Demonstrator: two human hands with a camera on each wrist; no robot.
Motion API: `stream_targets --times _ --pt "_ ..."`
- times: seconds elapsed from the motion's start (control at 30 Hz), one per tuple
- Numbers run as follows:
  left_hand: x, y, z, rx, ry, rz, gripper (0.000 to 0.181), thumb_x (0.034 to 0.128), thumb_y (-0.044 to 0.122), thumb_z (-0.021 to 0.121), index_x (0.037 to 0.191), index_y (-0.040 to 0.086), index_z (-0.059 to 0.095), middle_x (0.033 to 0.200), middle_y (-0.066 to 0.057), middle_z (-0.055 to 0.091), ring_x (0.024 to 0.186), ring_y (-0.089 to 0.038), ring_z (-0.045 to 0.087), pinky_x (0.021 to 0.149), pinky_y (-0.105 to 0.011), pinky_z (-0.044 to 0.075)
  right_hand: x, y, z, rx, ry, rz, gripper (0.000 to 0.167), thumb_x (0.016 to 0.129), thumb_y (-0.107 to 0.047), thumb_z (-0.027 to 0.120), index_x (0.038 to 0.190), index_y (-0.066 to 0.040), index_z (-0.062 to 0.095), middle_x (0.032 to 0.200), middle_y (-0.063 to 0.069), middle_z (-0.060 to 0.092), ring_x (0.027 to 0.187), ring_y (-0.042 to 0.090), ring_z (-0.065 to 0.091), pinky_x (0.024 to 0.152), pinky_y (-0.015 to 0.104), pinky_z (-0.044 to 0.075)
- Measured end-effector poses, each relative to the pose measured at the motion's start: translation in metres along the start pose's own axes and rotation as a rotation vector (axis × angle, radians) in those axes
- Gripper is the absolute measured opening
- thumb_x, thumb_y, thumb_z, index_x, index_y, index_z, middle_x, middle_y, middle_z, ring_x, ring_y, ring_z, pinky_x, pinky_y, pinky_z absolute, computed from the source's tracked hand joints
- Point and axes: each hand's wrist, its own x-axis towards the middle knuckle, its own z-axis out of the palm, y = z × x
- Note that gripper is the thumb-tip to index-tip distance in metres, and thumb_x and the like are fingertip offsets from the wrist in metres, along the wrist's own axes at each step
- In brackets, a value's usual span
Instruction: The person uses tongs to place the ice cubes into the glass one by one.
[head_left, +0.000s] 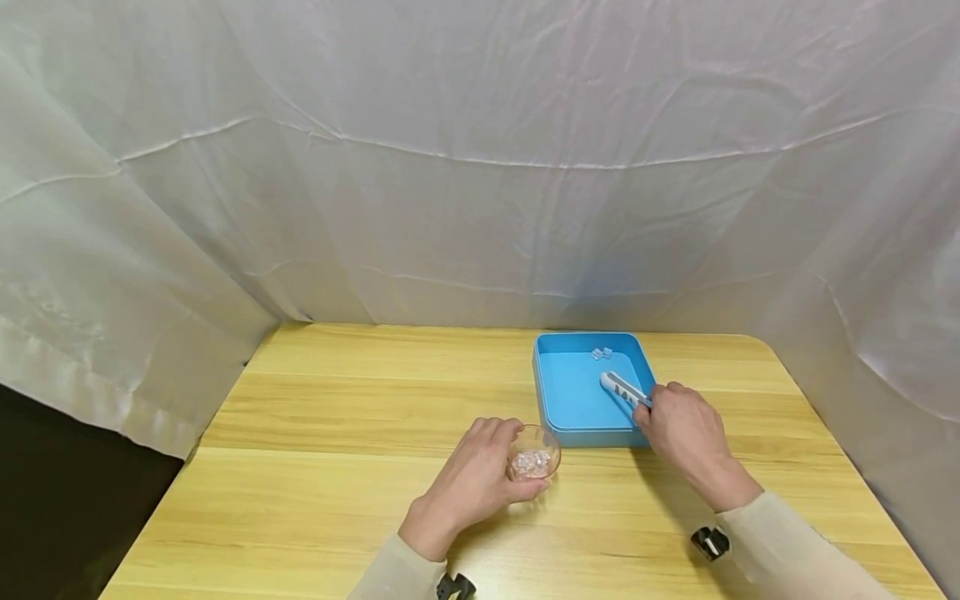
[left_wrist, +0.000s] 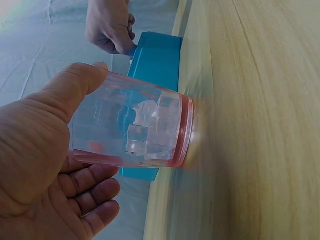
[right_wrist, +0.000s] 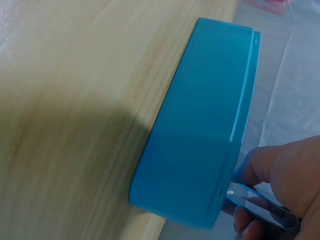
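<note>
My left hand point(head_left: 476, 471) holds a clear, pink-tinted cup point(left_wrist: 107, 120) around its rim, thumb on one side and fingers on the other. The cup stands upright on the table. Several clear cubes point(left_wrist: 147, 125), like ice, lie at its bottom. With my right hand point(head_left: 690, 429) I grip a pair of tongs point(head_left: 624, 390) by the handle end. Their white tips reach down inside a square blue tray point(head_left: 570, 396), apart from two clear cubes point(head_left: 602, 353) near its back wall. In the right wrist view the tray's side hides the tong tips.
The wooden table point(head_left: 337, 433) spreads left and in front of the tray. A pale curtain point(head_left: 480, 217) hangs behind the table and along both sides. The cup stands just in front of the tray's left front corner. A dark gap point(head_left: 67, 492) shows beyond the left edge.
</note>
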Motion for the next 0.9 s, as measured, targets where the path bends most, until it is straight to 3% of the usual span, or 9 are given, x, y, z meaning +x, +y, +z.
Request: stream_targets --times 0.23,0.5,0.9 --pt "0.0 0.001 0.0 0.003 0.003 -0.002 0.074 0.0823 0.051 0.086 0.135 0.006 0.062 0.123 -0.005 0.068 0.113 -0.019 0.058 0.103 -0.036 0.052 -0.004 -0.004 -0.004 0.012 0.04 -0.041 0.029 0.095 -0.017 0.07 0.073 -0.006 0.056 0.067 0.006 0.046 0.058 0.021 0.042 0.048 0.032 0.035" --pt "-0.001 0.003 -0.001 0.093 0.045 0.022 0.076 0.0814 0.057 0.085 0.134 0.007 0.063 0.121 -0.004 0.068 0.112 -0.019 0.059 0.101 -0.037 0.052 -0.016 -0.02 -0.015 0.061 0.077 -0.055 0.028 0.094 -0.017 0.068 0.071 -0.008 0.055 0.067 0.004 0.045 0.058 0.019 0.04 0.047 0.03 0.033" --pt "-0.001 0.002 -0.001 0.079 0.047 0.028 0.076 0.0805 0.056 0.086 0.134 0.008 0.062 0.121 -0.003 0.068 0.114 -0.02 0.06 0.103 -0.038 0.053 -0.041 -0.045 -0.031 0.159 0.16 -0.102 0.01 0.091 -0.014 0.074 0.084 -0.009 0.07 0.074 0.0 0.056 0.064 0.013 0.043 0.05 0.027 0.036"
